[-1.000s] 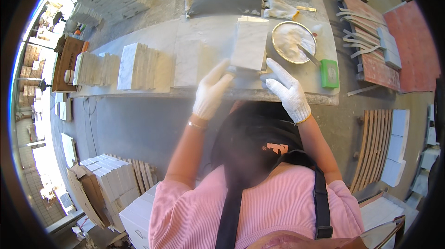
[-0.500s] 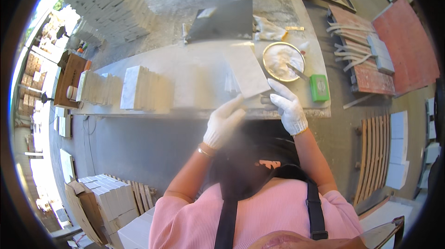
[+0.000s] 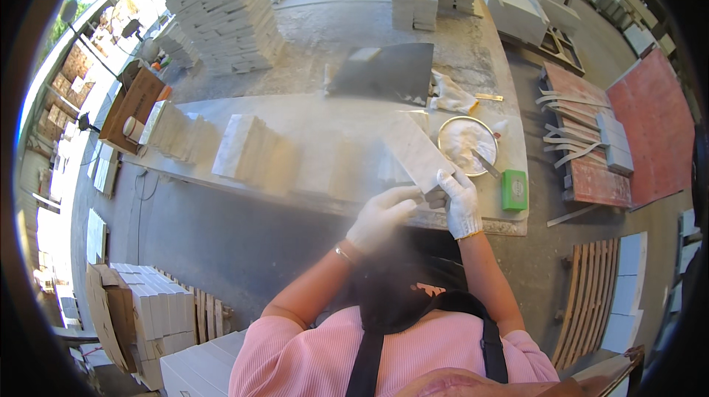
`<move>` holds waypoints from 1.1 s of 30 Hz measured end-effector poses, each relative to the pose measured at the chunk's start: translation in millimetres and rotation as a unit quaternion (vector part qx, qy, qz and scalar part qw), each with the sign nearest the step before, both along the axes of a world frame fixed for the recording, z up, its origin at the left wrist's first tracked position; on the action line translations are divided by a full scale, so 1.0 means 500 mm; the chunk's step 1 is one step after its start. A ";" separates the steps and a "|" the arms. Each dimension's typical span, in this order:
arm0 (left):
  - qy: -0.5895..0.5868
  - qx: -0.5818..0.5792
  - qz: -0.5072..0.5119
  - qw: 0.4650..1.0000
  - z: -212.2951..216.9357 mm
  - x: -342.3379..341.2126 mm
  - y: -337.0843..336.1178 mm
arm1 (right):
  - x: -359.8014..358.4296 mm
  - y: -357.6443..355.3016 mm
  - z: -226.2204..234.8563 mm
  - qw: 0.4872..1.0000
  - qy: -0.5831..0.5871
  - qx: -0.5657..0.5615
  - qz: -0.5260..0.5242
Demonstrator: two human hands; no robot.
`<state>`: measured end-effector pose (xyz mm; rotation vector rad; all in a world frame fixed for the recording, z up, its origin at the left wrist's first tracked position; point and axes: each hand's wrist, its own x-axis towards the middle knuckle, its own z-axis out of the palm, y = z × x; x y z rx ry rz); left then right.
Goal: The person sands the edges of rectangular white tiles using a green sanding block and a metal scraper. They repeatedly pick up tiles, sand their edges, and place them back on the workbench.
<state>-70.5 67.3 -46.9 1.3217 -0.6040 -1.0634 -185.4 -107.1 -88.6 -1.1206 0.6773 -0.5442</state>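
Both gloved hands are gripping the near end of 1 pale stone tile [image 3: 415,155] above the workbench [image 3: 310,120]. The right hand [image 3: 461,201] is pinching its near right corner, the left hand [image 3: 382,217] curling under just beside it. The tile's long axis is running away from the fingers, up-left, beside the round bowl [image 3: 467,144].

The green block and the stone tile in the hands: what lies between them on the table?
In the head view, only the right hand lies between the green block and the stone tile; the round metal bowl sits behind that stretch.
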 end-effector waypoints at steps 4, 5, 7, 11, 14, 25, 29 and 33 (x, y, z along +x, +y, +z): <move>0.032 0.012 0.006 0.999 -0.001 0.008 0.001 | -0.002 -0.005 0.005 1.000 -0.008 -0.008 0.003; 0.036 0.017 0.005 0.999 0.000 0.010 0.003 | -0.002 -0.004 0.008 1.000 0.003 0.000 -0.002; 0.038 0.029 0.009 0.999 0.002 0.013 0.007 | -0.002 -0.002 0.016 1.000 -0.004 0.001 -0.012; 0.070 0.031 0.026 0.997 0.008 0.014 0.014 | -0.011 0.004 0.045 0.999 -0.026 0.017 -0.042; 0.099 0.028 0.033 0.994 0.015 0.018 0.020 | -0.032 0.009 0.074 0.997 -0.044 0.029 -0.054; -0.010 -0.091 0.054 0.994 -0.016 0.036 0.022 | -0.143 0.001 0.089 0.994 -0.083 0.054 0.041; 0.179 -0.029 0.071 0.981 -0.026 0.027 0.038 | -0.159 0.007 0.083 0.993 -0.077 0.067 0.059; 0.221 0.011 0.106 0.969 -0.033 0.015 0.044 | -0.161 0.017 0.083 0.993 -0.079 0.058 0.065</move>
